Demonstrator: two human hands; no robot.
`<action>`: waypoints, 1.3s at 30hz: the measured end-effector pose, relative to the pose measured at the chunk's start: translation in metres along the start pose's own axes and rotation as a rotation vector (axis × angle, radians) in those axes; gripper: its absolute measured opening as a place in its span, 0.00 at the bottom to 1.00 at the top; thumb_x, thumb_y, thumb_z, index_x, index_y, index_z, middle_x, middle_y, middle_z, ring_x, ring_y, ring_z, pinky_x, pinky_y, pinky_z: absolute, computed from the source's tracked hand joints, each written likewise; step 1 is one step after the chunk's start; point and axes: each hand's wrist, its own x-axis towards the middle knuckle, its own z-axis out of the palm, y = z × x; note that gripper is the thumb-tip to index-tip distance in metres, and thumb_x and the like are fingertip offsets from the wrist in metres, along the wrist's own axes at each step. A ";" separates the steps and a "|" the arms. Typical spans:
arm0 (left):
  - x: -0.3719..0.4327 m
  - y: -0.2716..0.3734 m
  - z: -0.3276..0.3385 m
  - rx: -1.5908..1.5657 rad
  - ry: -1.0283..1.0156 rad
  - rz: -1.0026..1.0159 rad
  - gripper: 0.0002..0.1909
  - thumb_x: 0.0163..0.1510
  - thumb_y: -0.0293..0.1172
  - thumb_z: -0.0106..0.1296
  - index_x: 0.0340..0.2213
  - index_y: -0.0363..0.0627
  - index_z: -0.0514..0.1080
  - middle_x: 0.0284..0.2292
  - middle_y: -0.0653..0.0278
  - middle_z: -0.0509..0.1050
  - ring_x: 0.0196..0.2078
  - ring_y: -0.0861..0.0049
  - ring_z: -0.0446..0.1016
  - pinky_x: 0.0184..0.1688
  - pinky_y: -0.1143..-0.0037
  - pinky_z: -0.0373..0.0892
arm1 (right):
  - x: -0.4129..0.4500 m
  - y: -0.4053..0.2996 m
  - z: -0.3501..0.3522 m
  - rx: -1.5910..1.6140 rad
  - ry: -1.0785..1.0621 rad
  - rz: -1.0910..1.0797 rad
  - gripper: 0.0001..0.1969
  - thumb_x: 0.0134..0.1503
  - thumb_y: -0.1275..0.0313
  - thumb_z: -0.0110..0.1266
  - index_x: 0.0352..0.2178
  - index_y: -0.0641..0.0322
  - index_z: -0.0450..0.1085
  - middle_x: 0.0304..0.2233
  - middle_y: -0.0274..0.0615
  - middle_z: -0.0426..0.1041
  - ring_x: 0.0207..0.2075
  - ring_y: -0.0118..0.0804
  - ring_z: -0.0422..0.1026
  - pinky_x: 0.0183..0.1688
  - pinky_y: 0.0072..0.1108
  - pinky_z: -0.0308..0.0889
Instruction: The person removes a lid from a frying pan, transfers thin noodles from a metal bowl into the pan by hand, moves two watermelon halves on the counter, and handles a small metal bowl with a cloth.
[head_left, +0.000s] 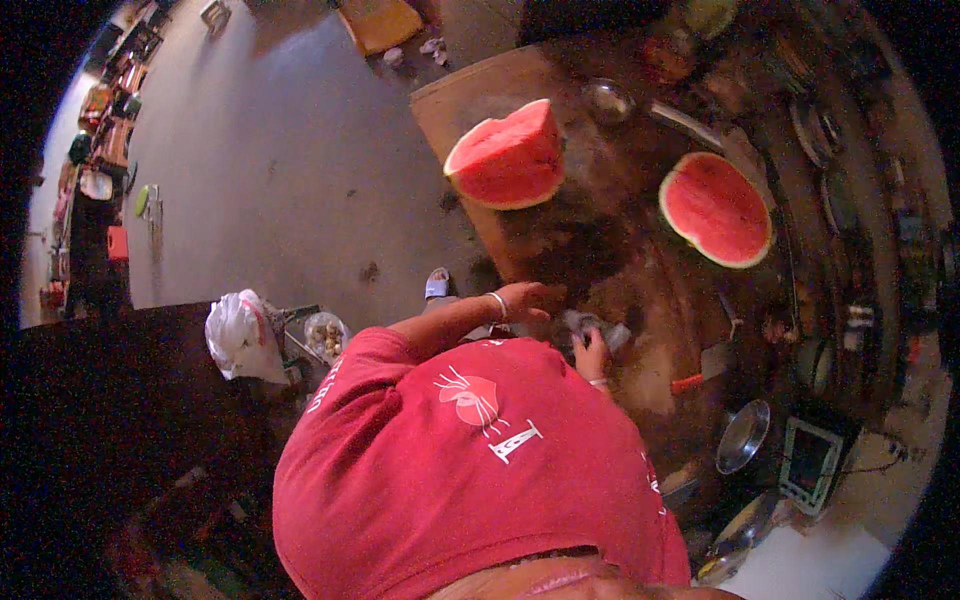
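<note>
My left hand (531, 300), with a white band at the wrist, is stretched over the near edge of a brown wooden table (652, 367). Its fingers are apart and nothing shows in them. Close beside it, my right hand (592, 351) grips a crumpled greyish cloth (611, 334), possibly a wipe, on the tabletop. Beyond both hands, a large cut watermelon piece (510, 161) rests near the table's left edge, red flesh showing. To the right lies another watermelon piece (716, 210), cut face up. Dark wet-looking patches mark the wood between them.
A knife with an orange handle (686, 385) lies right of my right hand. Farther right are a metal bowl (742, 436) and a pale-framed device (810, 465). A white plastic bag (244, 337) and a clear bag of small pale items (326, 335) are at left.
</note>
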 end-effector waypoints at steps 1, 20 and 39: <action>-0.005 -0.005 0.001 0.139 0.059 0.095 0.33 0.37 0.42 0.56 0.45 0.43 0.59 0.39 0.52 0.65 0.41 0.58 0.66 0.44 0.70 0.63 | 0.009 -0.022 0.018 -0.032 -0.018 -0.012 0.12 0.48 0.69 0.49 0.31 0.66 0.63 0.28 0.48 0.68 0.30 0.46 0.67 0.33 0.27 0.61; 0.035 -0.061 -0.150 -0.280 0.953 0.064 0.14 0.41 0.28 0.51 0.33 0.40 0.66 0.31 0.51 0.66 0.35 0.60 0.67 0.39 0.72 0.63 | 0.080 -0.143 0.040 1.232 -0.107 0.551 0.11 0.51 0.73 0.44 0.38 0.60 0.61 0.37 0.45 0.67 0.38 0.37 0.66 0.41 0.27 0.63; 0.061 0.009 -0.211 -0.719 0.497 0.018 0.15 0.51 0.29 0.41 0.41 0.37 0.62 0.36 0.62 0.69 0.38 0.77 0.67 0.41 0.79 0.64 | 0.137 -0.185 0.032 1.889 -0.220 0.576 0.23 0.50 0.54 0.44 0.45 0.52 0.56 0.45 0.42 0.59 0.43 0.48 0.62 0.42 0.42 0.63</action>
